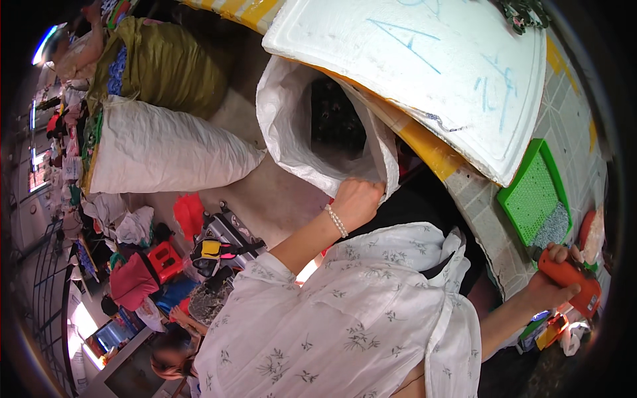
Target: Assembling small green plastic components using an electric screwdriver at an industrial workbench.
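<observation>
My left hand (pixel 358 201), a beaded bracelet at its wrist, is closed on the rim of a white woven sack (pixel 282 132). The sack's mouth gapes upward, with dark contents (pixel 335 119) inside that I cannot make out. At the far right my right hand (pixel 547 292) is wrapped around an orange-red, hand-sized block-like object (pixel 576 284); its kind is unclear. Just beyond that hand lies a green plastic tray (pixel 521 179) with a pile of small grey pieces (pixel 552 225) in its corner.
A white foam board (pixel 411 73) with blue pen marks overhangs the sack from the table (pixel 481 212). Two full sacks, one white (pixel 172 149) and one olive (pixel 172 69), stand on the left. A silver suitcase (pixel 229 232), a red stool (pixel 164 261) and other people occupy the lower left.
</observation>
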Action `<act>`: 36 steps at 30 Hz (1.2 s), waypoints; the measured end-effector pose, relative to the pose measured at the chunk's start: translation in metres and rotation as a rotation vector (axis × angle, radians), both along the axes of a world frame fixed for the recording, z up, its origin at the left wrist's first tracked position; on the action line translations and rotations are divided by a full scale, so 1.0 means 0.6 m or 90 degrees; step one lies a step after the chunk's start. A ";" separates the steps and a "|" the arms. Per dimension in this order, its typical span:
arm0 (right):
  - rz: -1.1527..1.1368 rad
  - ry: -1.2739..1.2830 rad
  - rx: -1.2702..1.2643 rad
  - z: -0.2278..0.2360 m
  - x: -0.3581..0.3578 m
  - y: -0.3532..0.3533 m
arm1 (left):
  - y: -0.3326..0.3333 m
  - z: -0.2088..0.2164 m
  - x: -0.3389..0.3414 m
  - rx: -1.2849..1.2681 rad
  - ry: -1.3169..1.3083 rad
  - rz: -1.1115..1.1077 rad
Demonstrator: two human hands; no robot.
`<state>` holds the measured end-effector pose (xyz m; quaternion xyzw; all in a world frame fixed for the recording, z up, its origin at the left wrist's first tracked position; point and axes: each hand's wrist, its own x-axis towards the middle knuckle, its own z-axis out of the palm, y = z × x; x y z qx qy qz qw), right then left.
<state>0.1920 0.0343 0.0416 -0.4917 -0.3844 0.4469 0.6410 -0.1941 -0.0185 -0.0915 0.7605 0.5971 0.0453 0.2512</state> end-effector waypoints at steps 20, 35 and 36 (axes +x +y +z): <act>-0.009 0.029 0.054 0.023 -0.030 0.013 | 0.066 0.072 -0.001 0.133 0.022 0.092; 0.027 0.007 0.090 0.008 0.007 0.010 | 0.293 0.228 0.000 0.506 -0.325 0.253; 0.025 0.012 0.096 0.007 0.005 0.010 | 0.336 0.229 0.001 0.471 -0.333 0.257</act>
